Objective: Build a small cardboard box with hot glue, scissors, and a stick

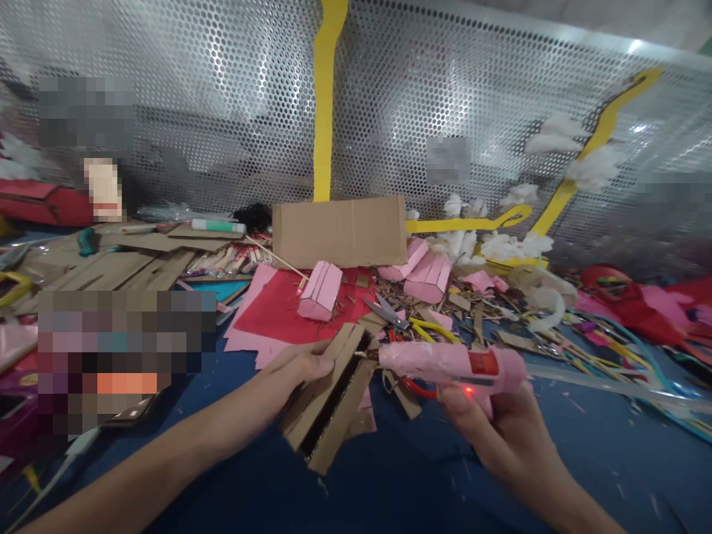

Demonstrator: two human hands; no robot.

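Observation:
My left hand [300, 374] grips a folded cardboard piece [328, 404], with the thumb on its upper face and a long dark gap running down its middle. My right hand [495, 423] is wrapped round a pink hot glue gun [428, 360] with a small red light lit on its side. The glue gun's dark nozzle points left and is at the upper end of the gap in the cardboard; whether it touches is hard to tell. Just behind lie scissors [389, 311] and a pair of yellow handles [428, 330]. A pink paper-covered block [321, 291] stands on red paper [272, 304].
A cardboard box [339, 231] stands at the back before a perforated metal screen [250, 89]. Yellow strips [331, 111] with white fluff rise by it. Cardboard scraps litter the blue tabletop [233, 489]. A glue stick tube [216, 225] and cardboard sheets [133, 267] lie left.

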